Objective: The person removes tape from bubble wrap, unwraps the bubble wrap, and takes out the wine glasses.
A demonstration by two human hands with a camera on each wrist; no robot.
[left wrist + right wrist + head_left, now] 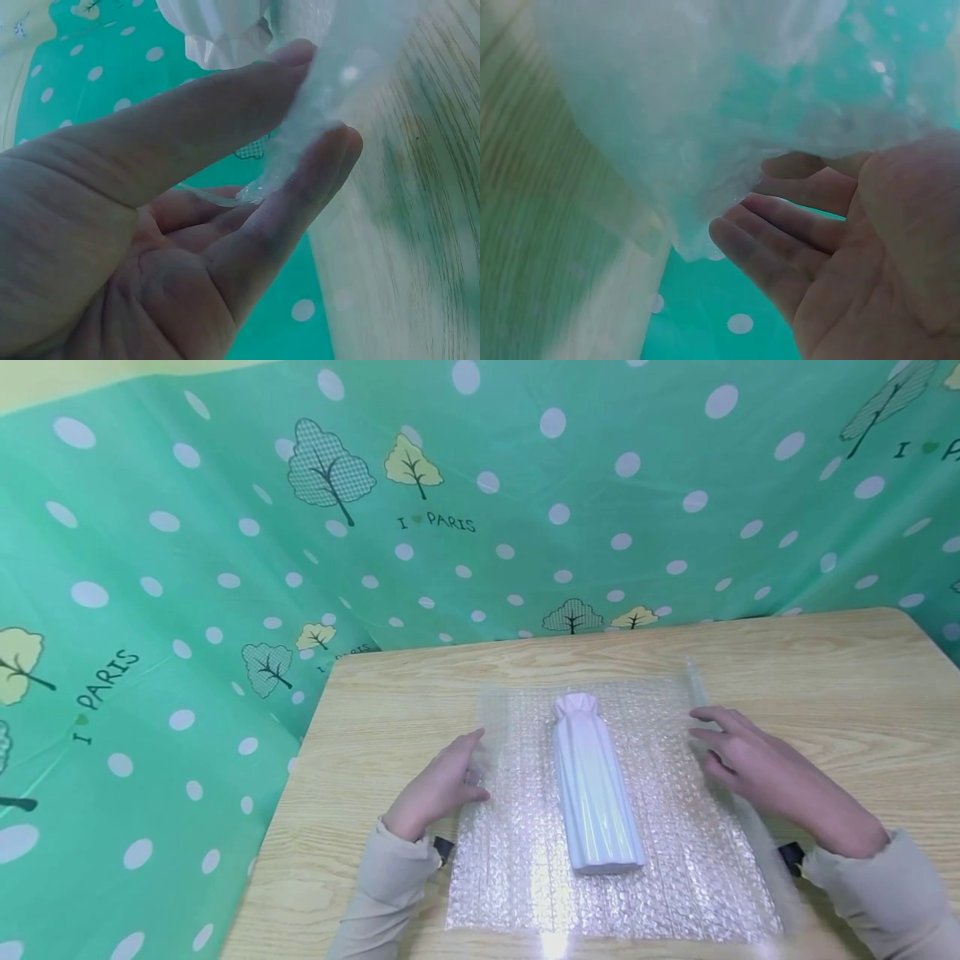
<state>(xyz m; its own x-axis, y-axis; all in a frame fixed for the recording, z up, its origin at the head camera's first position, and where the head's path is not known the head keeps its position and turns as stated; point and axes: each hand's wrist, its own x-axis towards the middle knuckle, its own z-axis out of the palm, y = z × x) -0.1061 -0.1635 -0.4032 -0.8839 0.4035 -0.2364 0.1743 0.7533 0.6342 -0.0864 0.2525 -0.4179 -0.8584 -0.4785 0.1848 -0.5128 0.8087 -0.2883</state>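
Note:
A pale vase point(597, 789) with a pleated body and gathered neck lies on its side on a sheet of bubble wrap point(517, 860). At the sheet's left edge, my left hand point(444, 781) has the wrap between thumb and fingers. The left wrist view shows that edge of bubble wrap point(281, 150) running between the thumb and the index finger point(300, 180). On the other side, my right hand point(765, 768) holds the raised right edge. Bubble wrap point(705, 161) covers part of its fingertips in the right wrist view. Neither hand touches the vase.
Under the sheet is a light wood-grain table point(840, 693), its far edge against a green dotted curtain point(487, 552) with printed trees. More curtain hangs along the left side. Bright glare falls on the wrap near the front edge.

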